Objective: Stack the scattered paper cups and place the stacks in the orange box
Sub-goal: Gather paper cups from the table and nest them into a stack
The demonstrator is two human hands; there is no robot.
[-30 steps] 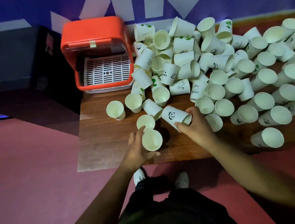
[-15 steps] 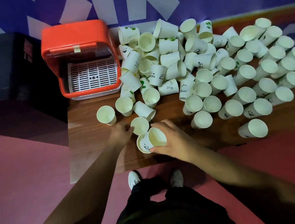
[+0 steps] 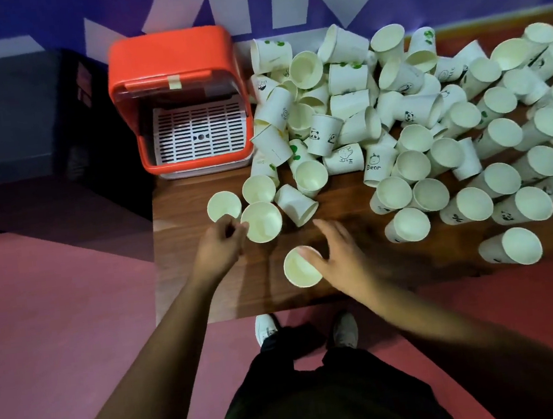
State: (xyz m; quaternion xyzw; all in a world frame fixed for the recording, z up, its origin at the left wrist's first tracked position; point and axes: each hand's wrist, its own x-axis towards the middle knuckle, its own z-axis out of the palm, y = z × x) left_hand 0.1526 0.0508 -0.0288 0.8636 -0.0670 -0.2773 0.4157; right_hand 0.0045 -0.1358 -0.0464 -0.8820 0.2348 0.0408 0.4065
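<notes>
Paper cups [image 3: 397, 133] lay heaped along the far edge and right side of the desk [image 3: 337, 209], some upright, many tipped on their sides, as a person stood at its near edge to gather them. The orange box [image 3: 168, 56] sat open at the far left corner, just beside the heap, with no cups visible on its white grille [image 3: 199, 135].

The right hand [image 3: 338, 254] hung wide, fingers spread, only its thumb touching the rim of a lone cup [image 3: 300, 268] that stood mouth-up near the near edge, apart from the rest. The left hand [image 3: 219, 247] was curled, fingertips at the rim of a second cup [image 3: 262, 221] toward the left edge; whether it had hold of that rim could not be made out. A third cup [image 3: 223, 205] stood just beyond its knuckles.

Such cups were likely to prove feather-light and thin-walled, easy to dent under a hard squeeze and quick to roll when lying down. The rolled rim looked the stiffest part, so a gentle grip round the wall just under it seemed the safest hold. Their taper should let them nest.
</notes>
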